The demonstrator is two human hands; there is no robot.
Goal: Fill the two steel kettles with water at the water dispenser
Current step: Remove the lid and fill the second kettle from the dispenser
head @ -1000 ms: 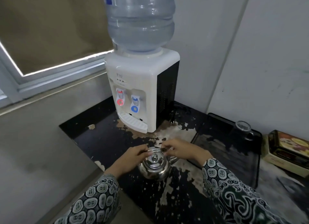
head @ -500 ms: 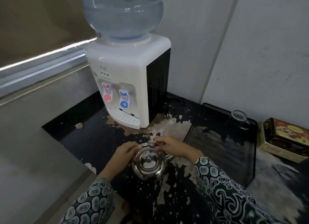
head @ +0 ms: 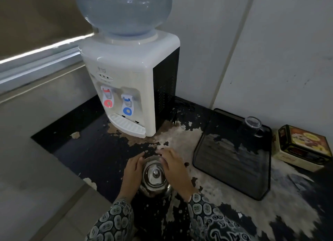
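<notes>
A rounded steel kettle (head: 155, 179) with a mirror-bright, domed lid and a small knob at its centre sits on the counter (head: 100, 156), in front of the water dispenser (head: 131, 82) and well short of its drip tray. The left hand (head: 132, 174) lies against the kettle's left flank, fingers held together and curved along the metal; the right hand (head: 175, 168) covers the right side and upper rim, fingers gently curled over the edge, though whether they actually pinch the handle cannot be told. Both wrists come out of sleeves printed with grey-green oval medallions. The counter is black laminate, badly worn: its coating has flaked off in ragged patches that bare a pale, chalky layer, mostly between the dispenser and the near edge. The dispenser is a boxy white plastic unit with black louvred sides, a ribbed white drip tray, a red tap (head: 107, 99) on the left and a blue tap (head: 128, 106) on the right, and a translucent bluish bottle (head: 124, 10) upended on top. To the right lies a black wire-mesh tray (head: 232, 168) with a clear glass mug (head: 253, 125) standing in its far corner, and beyond it a printed rectangular tin (head: 302, 147). A black cord and plug (head: 173, 121) trail beside the dispenser's base.
</notes>
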